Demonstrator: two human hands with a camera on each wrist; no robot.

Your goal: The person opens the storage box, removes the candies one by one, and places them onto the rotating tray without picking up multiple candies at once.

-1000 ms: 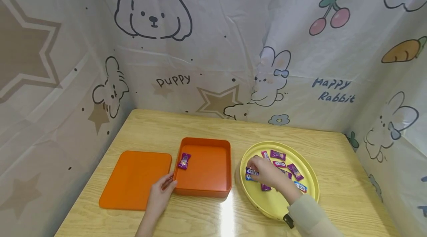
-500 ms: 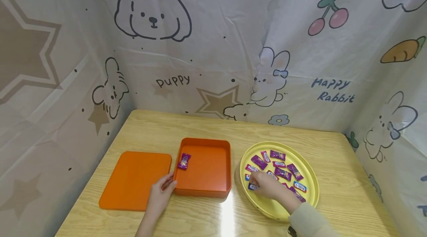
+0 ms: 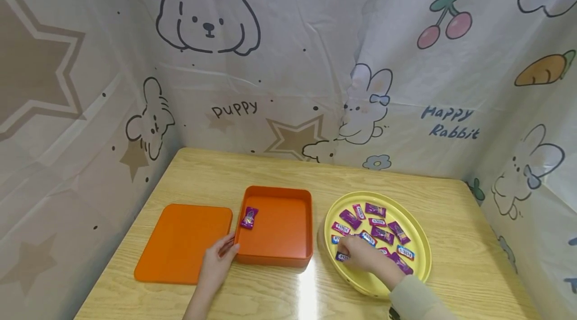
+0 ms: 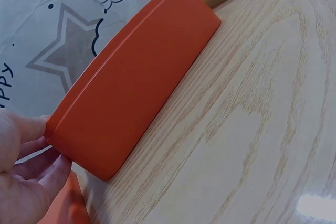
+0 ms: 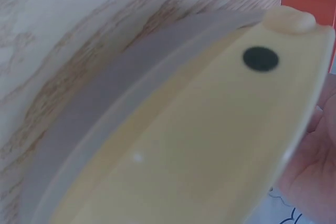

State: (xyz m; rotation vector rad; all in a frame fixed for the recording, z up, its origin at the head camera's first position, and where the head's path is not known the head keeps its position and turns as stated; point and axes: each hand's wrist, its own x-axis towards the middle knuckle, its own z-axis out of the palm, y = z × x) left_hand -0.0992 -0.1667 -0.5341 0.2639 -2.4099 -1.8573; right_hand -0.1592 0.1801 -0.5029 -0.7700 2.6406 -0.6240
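My left hand (image 3: pixel 217 263) grips the near left corner of an open orange box (image 3: pixel 274 261), thumb at the rim and fingers against the side in the left wrist view. One purple wrapped candy (image 3: pixel 249 218) lies inside the box at its left. My right hand (image 3: pixel 359 254) reaches into a round yellow tray (image 3: pixel 374 285), fingers curled at a dark blue wrapped candy (image 3: pixel 342 257) by the tray's left side. Its fingertips are mostly hidden. Purple, pink and blue candies, such as a purple one (image 3: pixel 398 232), lie spread over the tray.
An orange lid (image 3: pixel 180 245) lies flat on the wooden table (image 3: pixel 216 170) to the left of the box. A printed curtain (image 3: pixel 279 59) hangs around the table's back and sides. In the right wrist view, the tray's outer wall (image 5: pixel 184 135) covers most of the right hand.
My right hand has moved slightly down and toward me within the tray, and the dark blue candy has moved with it. More candies show behind it. The left hand stays on the box.
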